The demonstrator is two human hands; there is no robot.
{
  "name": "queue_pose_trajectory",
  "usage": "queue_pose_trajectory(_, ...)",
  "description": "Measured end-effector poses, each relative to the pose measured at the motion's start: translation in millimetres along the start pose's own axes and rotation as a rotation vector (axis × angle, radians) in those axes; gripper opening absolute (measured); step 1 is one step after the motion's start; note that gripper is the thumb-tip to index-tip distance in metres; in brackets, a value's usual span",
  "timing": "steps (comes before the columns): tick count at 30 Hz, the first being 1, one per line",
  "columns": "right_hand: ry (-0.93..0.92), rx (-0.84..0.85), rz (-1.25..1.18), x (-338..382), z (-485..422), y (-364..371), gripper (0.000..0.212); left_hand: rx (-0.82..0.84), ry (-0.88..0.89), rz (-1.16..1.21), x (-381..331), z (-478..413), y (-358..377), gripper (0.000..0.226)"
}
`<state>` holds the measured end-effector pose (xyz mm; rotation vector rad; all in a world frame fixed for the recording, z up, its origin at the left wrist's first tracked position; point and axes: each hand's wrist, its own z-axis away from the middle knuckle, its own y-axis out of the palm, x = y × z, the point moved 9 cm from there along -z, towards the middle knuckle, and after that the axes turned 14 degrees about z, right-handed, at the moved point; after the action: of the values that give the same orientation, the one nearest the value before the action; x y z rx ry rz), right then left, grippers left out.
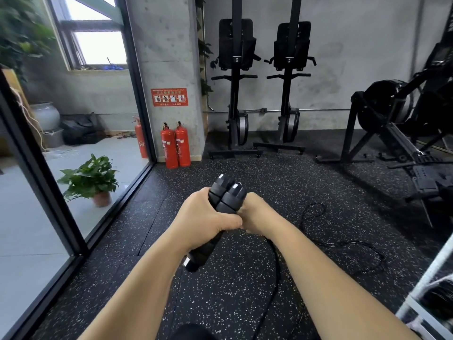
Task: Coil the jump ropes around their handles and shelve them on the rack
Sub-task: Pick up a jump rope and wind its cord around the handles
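Head view finds the left hand (208,217) and right hand (255,213) both curled tight round the paired black foam-grip jump-rope handles (228,192), whose thin black cord (278,268) trails loose over the speckled black rubber floor (220,303) right of those handles, so coiling looks barely begun and winding the slack comes next.

Daylight pours through the far-left window (98,45), blown out to white; the right side sits dimmer. Wide-angle bending warps the edges, and the left foliage (19,33) is blurred.
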<state>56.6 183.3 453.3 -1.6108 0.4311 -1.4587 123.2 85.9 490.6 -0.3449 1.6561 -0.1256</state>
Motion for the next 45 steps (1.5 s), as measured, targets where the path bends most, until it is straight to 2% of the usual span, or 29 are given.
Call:
queue_pose_trajectory(2,0.009,-0.044,0.055,-14,3,-9,0.042,-0.016,-0.021,-0.015,2,-2,-8,0.034)
queue_pose_trajectory(3,0.014,-0.084,0.115,-18,5,-15,0.045,-0.019,-0.033,-0.032,2,-3,-11,0.032)
queue_pose_trajectory(6,0.001,-0.203,0.281,-16,17,-36,0.044,-0.025,-0.054,-0.107,6,-9,-20,0.019)
queue_pose_trajectory(11,-0.096,-0.547,0.561,15,41,-72,0.049,-0.094,-0.085,-0.239,11,-11,-36,0.026)
queue_pose_trajectory(13,-0.144,-0.616,0.616,24,47,-77,0.051,-0.122,-0.098,-0.309,11,-11,-41,0.025)
queue_pose_trajectory(17,-0.257,-0.699,0.761,52,58,-74,0.052,-0.144,-0.127,-0.626,3,-9,-42,0.033)
queue_pose_trajectory(21,-0.399,-0.795,0.842,81,69,-69,0.053,-0.120,-0.048,-0.933,-11,-10,-30,0.033)
queue_pose_trajectory(24,-0.510,-0.760,1.001,96,72,-64,0.034,-0.069,0.068,-1.132,-16,-11,-15,0.032)
queue_pose_trajectory(27,-0.624,-0.706,0.959,102,66,-68,0.042,0.044,0.208,-1.282,-17,-7,6,0.034)
queue_pose_trajectory(30,-0.645,-0.633,0.972,100,51,-68,0.051,0.192,0.337,-1.357,-15,0,28,0.041)
queue_pose_trajectory(33,-0.593,-0.471,0.851,84,31,-62,0.055,0.291,0.486,-1.338,-17,7,43,0.032)
queue_pose_trajectory(35,-0.504,-0.324,0.618,64,15,-57,0.058,0.332,0.511,-1.297,-17,9,45,0.032)
queue_pose_trajectory(37,-0.439,-0.189,0.290,45,4,-48,0.062,0.348,0.488,-1.234,-16,8,42,0.033)
queue_pose_trajectory(40,-0.323,-0.051,-0.159,19,-7,-35,0.056,0.341,0.439,-1.085,-12,4,38,0.036)
queue_pose_trajectory(45,-0.169,0.189,-0.718,-19,-21,13,0.039,0.274,0.288,-0.758,3,-11,38,0.041)
